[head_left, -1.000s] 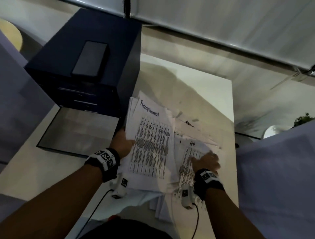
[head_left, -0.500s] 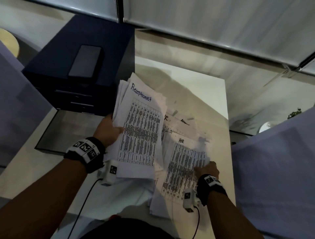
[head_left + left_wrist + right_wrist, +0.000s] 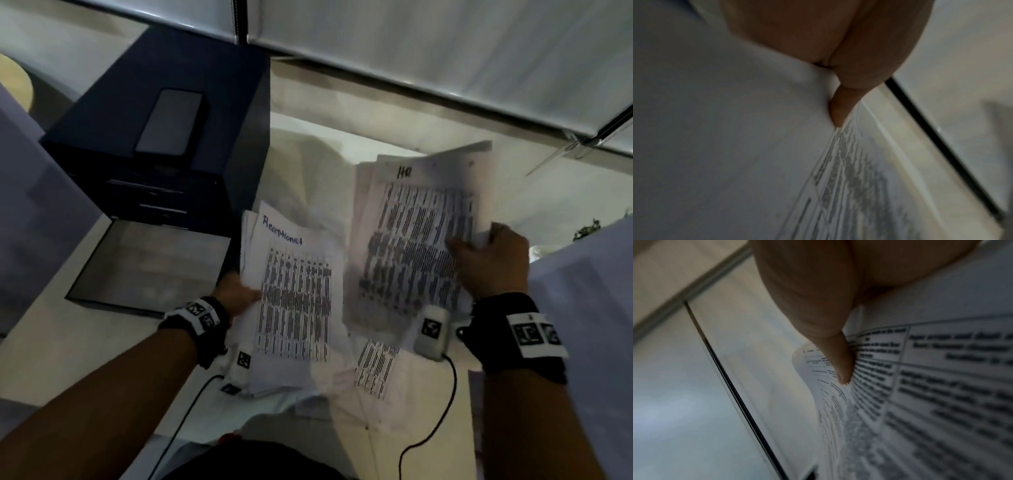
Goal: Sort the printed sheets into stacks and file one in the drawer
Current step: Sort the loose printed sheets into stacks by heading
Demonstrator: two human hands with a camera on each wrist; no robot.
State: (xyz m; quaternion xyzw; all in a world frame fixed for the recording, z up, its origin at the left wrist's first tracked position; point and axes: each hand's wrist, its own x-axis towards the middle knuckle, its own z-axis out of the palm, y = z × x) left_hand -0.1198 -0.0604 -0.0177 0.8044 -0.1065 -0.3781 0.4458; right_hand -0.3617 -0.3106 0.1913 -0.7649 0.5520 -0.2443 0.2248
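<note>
My right hand (image 3: 489,260) pinches the HR sheets (image 3: 418,236), thumb on the print, and has lifted them from low centre up to the right of the frame within the last half second. My left hand (image 3: 236,291) still grips the Receptionist stack (image 3: 294,294) by its left edge, now lower, at centre. I judge that the 2 groups are now split, so the sorting is moving on. Both stacks run long axis bottom to top of the frame, headings pointing away from me. 1 loose sheet (image 3: 376,363) lies on the table (image 3: 85,342) below. The cabinet (image 3: 154,137) sits upper left, its drawer (image 3: 150,267) open at left.
</note>
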